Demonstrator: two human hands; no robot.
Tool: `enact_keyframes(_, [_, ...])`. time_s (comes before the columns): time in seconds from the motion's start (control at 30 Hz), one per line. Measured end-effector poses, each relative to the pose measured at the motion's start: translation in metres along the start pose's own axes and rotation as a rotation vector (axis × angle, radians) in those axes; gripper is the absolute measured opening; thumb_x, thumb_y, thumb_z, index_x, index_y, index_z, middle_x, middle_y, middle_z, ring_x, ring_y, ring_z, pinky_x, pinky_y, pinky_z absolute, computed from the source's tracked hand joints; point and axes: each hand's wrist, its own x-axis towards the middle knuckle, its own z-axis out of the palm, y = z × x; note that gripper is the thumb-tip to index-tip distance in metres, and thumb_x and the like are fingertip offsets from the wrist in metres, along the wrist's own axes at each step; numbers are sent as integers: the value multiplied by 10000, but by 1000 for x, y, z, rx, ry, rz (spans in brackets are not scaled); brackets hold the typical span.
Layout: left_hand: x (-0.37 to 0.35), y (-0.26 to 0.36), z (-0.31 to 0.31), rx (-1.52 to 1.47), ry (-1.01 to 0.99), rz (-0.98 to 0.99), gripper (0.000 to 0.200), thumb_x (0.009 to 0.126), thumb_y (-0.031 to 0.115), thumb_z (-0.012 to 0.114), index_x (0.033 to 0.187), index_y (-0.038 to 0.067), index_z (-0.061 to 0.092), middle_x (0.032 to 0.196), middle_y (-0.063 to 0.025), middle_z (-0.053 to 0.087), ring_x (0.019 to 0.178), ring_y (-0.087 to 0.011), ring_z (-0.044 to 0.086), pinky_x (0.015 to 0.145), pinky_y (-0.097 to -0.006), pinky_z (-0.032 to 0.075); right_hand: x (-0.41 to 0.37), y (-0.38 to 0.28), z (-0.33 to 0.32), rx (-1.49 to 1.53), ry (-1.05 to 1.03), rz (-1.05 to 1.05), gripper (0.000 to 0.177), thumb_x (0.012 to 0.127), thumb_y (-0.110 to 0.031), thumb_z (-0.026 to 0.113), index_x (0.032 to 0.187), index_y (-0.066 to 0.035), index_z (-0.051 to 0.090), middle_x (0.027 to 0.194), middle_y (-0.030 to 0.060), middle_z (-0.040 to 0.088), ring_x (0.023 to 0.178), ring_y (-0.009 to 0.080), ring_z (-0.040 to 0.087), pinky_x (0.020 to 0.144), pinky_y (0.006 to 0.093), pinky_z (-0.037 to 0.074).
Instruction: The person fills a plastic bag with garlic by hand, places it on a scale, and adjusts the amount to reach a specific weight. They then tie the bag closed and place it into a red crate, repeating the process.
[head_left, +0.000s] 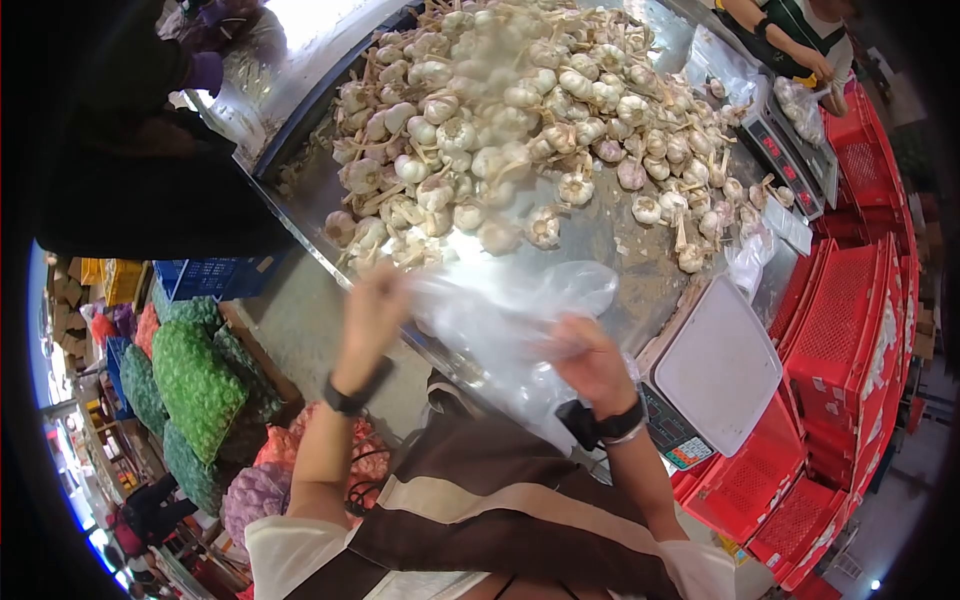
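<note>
A clear plastic bag [490, 315] is stretched between my two hands over the near edge of the metal table [590, 240]. My left hand [378, 300], blurred by motion, is closed on the bag's left end. On the other side my right hand [588, 362] grips the bag, its fingers curled against the film. The bag looks flat and crumpled, with nothing visible inside. Beyond it a large heap of garlic bulbs [455, 135] covers the table, and a few loose bulbs lie close to the bag.
A weighing scale [715, 365] stands right of my right hand. Farther back is another scale [785, 160] with a lit display, beside a person holding a bag [800, 105]. Red crates [840, 330] are stacked at right. Mesh sacks [200, 375] lie on the left, near another person in dark clothes [150, 170].
</note>
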Motion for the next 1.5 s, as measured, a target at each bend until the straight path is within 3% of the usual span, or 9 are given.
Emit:
enact_keyframes(0.27, [2,78,17,530,-120,659,418,714,146,655,1090,13,529,894,-146,607,746,-277,573,679,-315,461,10,-42,36,-289,41,32,167,832,-129,547,698,-103,451,625,-34,452,479,41,397,438,198,361])
enact_keyframes(0.33, [13,85,24,205,-846,64,449,769,229,630,1134,6,492,985,-128,593,763,-233,592,662,-305,482,19,-46,50,-490,-160,-114,230,778,-169,627,681,-87,436,614,-23,446,505,49,379,478,195,338])
enact_keyframes(0.47, [11,56,19,-849,-339,-611,329,854,255,539,1132,82,503,998,-23,564,753,-116,570,629,-236,492,19,-74,28,-1736,38,-80,177,789,-132,592,886,4,534,738,16,549,628,90,512,593,227,435])
enact_keyframes(0.6, [2,17,56,-1412,-164,-710,334,861,253,531,1134,67,481,1023,-36,536,901,-136,548,705,-268,499,31,-64,-7,67,468,54,163,877,-108,457,945,5,551,753,59,581,587,122,538,564,269,488])
enact_keyframes(0.73, [-11,-6,94,-1384,-133,-851,296,866,200,514,1133,75,479,1028,-52,537,913,-169,546,738,-296,494,45,-50,-72,373,298,-3,185,880,-109,454,997,2,544,671,6,545,464,38,445,397,142,371])
enact_keyframes(1.1, [117,-64,84,-1553,-252,-709,172,806,145,508,894,-3,515,789,-103,590,684,-223,595,714,-334,503,213,-96,-95,-110,368,-194,268,858,-277,418,1007,-86,531,801,-14,561,555,89,505,421,198,406])
enact_keyframes(1.17, [132,-64,83,-1545,-210,-754,209,821,191,530,902,-1,517,810,-120,598,672,-236,603,687,-367,518,216,-106,-74,-103,292,-163,395,865,-347,345,1058,-48,518,990,105,582,908,307,552,781,403,476])
enact_keyframes(1.3, [167,-114,106,-1120,-206,-376,487,725,85,600,1177,28,430,1116,-108,491,934,-191,529,824,-303,455,225,-116,-107,74,-286,35,396,878,-384,396,1089,-67,503,1034,74,566,877,213,572,760,359,495])
enact_keyframes(1.5, [187,-80,92,-1278,-227,-702,446,841,296,550,1208,69,439,1164,-89,482,977,-209,502,761,-318,480,234,-102,-70,-267,312,-202,417,869,-444,442,1075,-87,503,962,22,575,848,150,575,716,310,504])
